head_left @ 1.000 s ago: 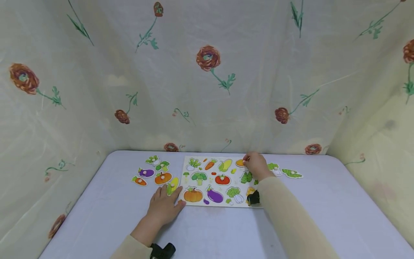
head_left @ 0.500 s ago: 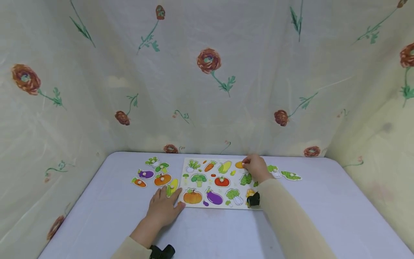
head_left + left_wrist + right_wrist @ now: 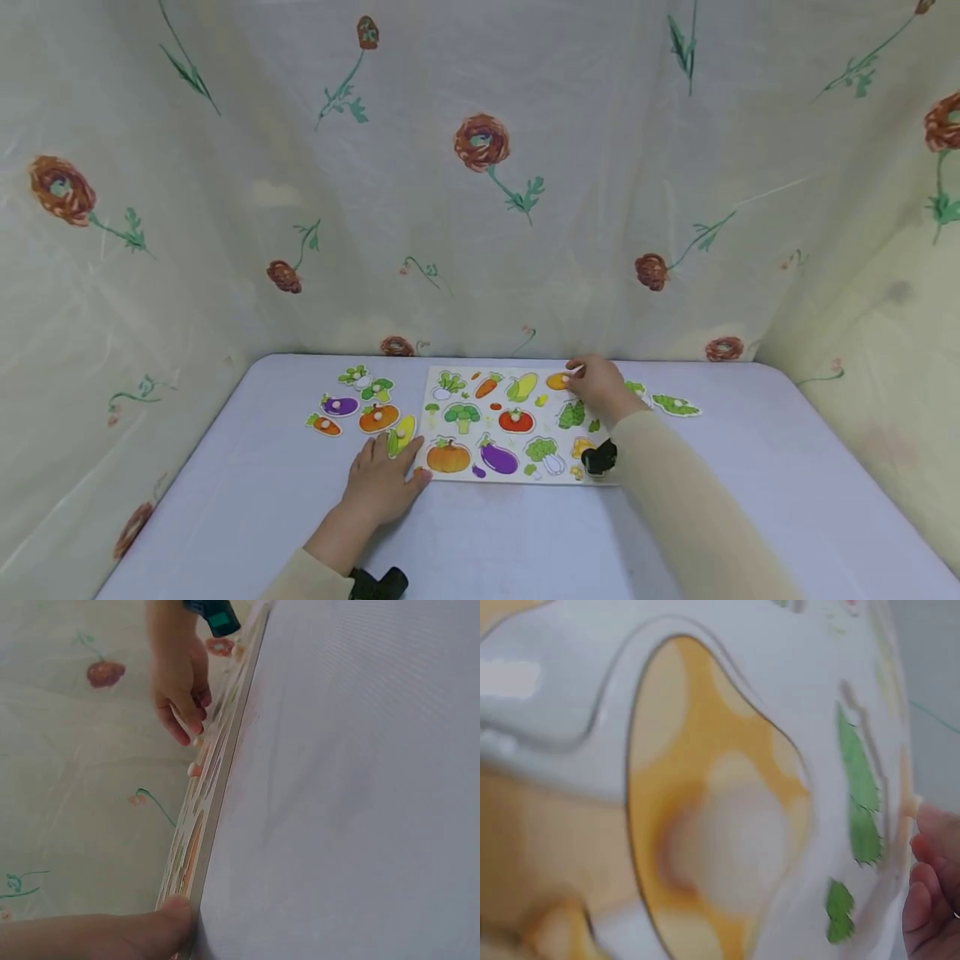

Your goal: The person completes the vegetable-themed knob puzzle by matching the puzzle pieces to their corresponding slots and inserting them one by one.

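In the head view, my right hand point(image 3: 598, 387) is at the board's far right corner, thumb and finger at an orange rounded puzzle piece point(image 3: 557, 381). The right wrist view has the fingertips pinching a small pale knob point(image 3: 913, 805) at the board's edge. My left hand point(image 3: 382, 483) rests with spread fingers by the near left corner of the white vegetable puzzle board point(image 3: 480, 392), its thumb point(image 3: 174, 919) on the edge. Its fingertips lie beside a loose corn piece point(image 3: 401, 433). A tomato piece point(image 3: 516, 420) and a yellow knobbed piece point(image 3: 705, 742) sit in the board.
Left of the board lie several loose pieces, including an eggplant point(image 3: 340, 406), a pumpkin point(image 3: 378, 418), a carrot point(image 3: 325, 426) and broccoli point(image 3: 377, 389). On the right are a pea pod point(image 3: 677, 406) and a partly hidden green-leafed piece point(image 3: 634, 388). A flowered curtain point(image 3: 480, 250) encloses the table.
The right hand has shifted slightly right at the orange piece, and its sleeve now hides more of the green-leafed piece. The left hand stays in place.
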{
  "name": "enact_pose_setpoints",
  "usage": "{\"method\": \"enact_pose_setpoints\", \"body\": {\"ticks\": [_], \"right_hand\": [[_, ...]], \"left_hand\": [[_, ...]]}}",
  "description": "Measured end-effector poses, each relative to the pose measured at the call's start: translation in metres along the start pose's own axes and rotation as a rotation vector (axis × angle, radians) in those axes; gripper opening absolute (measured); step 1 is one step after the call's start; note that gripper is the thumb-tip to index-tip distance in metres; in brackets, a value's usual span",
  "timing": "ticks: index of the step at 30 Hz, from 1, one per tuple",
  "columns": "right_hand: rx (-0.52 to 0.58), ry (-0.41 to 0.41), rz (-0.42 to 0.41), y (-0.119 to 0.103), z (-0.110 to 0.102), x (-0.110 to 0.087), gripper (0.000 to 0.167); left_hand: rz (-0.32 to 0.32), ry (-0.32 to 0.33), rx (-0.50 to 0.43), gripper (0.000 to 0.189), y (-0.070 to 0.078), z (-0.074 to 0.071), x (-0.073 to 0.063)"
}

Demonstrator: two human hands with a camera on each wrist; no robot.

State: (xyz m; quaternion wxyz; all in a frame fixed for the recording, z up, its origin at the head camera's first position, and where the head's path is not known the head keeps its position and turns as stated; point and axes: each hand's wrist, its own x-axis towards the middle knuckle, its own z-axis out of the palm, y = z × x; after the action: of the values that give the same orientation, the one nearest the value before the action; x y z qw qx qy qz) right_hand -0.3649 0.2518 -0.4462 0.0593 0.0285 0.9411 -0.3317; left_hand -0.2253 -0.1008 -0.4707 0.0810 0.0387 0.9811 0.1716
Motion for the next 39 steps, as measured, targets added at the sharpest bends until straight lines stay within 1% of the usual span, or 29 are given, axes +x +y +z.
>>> {"method": "enact_pose_setpoints", "body": {"ticks": [2, 5, 8, 11, 21, 27, 34, 39], "right_hand": [[-0.021, 0.005, -0.021, 0.000, -0.007, -0.002, 0.030], [-0.034, 0.006, -0.057, 0.001, -0.017, -0.007, 0.027], [-0.044, 0.001, -0.110, 0.002, -0.025, -0.011, 0.024], [-0.053, -0.002, -0.132, 0.005, -0.031, -0.016, 0.023], [-0.055, 0.016, -0.130, 0.023, -0.047, -0.026, 0.025], [-0.031, 0.018, -0.093, 0.039, -0.047, -0.031, 0.026], [-0.047, 0.091, -0.132, 0.057, -0.049, -0.033, 0.026], [-0.041, 0.114, -0.088, 0.068, -0.051, -0.034, 0.026]], "left_hand": [[0.001, 0.002, -0.006, 0.061, 0.000, 0.000, 0.000], [0.006, 0.007, -0.009, 0.061, 0.001, 0.000, -0.001], [0.000, 0.006, -0.012, 0.061, 0.001, -0.001, -0.001], [-0.006, 0.008, -0.012, 0.061, 0.001, -0.002, -0.001], [-0.004, 0.021, -0.026, 0.062, 0.003, -0.004, -0.001], [-0.006, 0.006, -0.025, 0.061, 0.002, -0.004, -0.002], [0.011, 0.016, -0.012, 0.059, -0.001, -0.002, -0.002], [0.012, 0.013, -0.011, 0.060, 0.000, -0.002, -0.002]]}}
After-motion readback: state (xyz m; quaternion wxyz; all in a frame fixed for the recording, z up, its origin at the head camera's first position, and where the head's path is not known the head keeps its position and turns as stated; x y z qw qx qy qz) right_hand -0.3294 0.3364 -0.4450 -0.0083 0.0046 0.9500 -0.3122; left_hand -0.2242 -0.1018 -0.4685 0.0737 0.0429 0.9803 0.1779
